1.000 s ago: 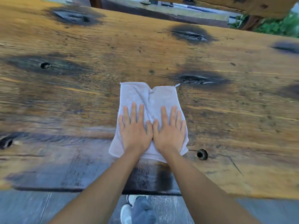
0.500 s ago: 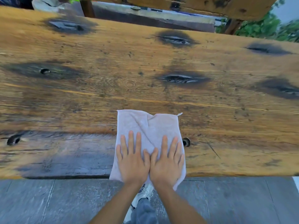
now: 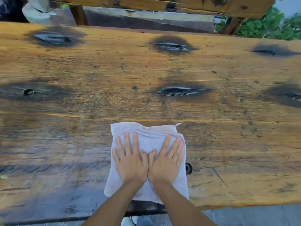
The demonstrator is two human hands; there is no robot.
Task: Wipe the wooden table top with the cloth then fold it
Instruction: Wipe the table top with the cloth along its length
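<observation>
On the left, the wooden counter (image 3: pixel 65 144) shows a darker, greyish sheen along its near strip, which we read as wet from wiping, though we cannot be sure. Moving in, our left hand (image 3: pixel 130 162) lies palm-down on the cloth (image 3: pixel 146 136), fingers (image 3: pixel 127 139) spread and flat, pinching nothing. The cloth sits at the near edge of the counter, its top edge bunched, its lower corner reaching the rim. Our right hand (image 3: pixel 166 162) presses beside the left, thumbs touching, fingers fanned. We judge the wiping in hand; the right and far boards look dry, and folding is not yet begun.
</observation>
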